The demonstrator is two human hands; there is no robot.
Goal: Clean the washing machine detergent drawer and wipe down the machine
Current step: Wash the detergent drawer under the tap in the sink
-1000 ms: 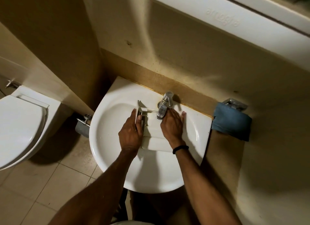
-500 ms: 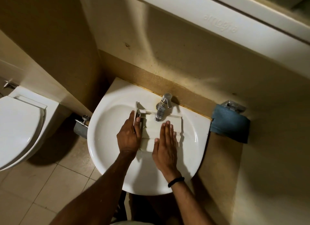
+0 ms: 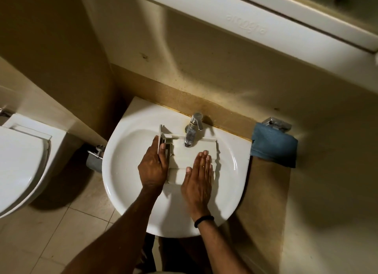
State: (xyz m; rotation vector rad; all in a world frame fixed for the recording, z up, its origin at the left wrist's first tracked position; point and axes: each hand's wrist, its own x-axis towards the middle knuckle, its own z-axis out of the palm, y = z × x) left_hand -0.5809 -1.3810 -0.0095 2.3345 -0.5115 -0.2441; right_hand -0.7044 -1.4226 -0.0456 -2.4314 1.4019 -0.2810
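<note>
the white plastic detergent drawer (image 3: 182, 151) lies in the round white ceramic sink (image 3: 126, 171), its far edge under the chrome tap (image 3: 191, 133) at the basin's 12 o'clock. the left hand (image 3: 152, 167) grips the drawer's 9 o'clock end, fingers clamped round the end panel. the right hand (image 3: 199, 175) rests flat on the drawer's 3 o'clock half, fingers straight and together. a folded blue cloth (image 3: 273, 149) hangs at the sink's 3 o'clock, and a white toilet (image 3: 18, 167) stands at its 9 o'clock.

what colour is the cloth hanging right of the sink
Blue cloth; the head view shows it best.
</note>
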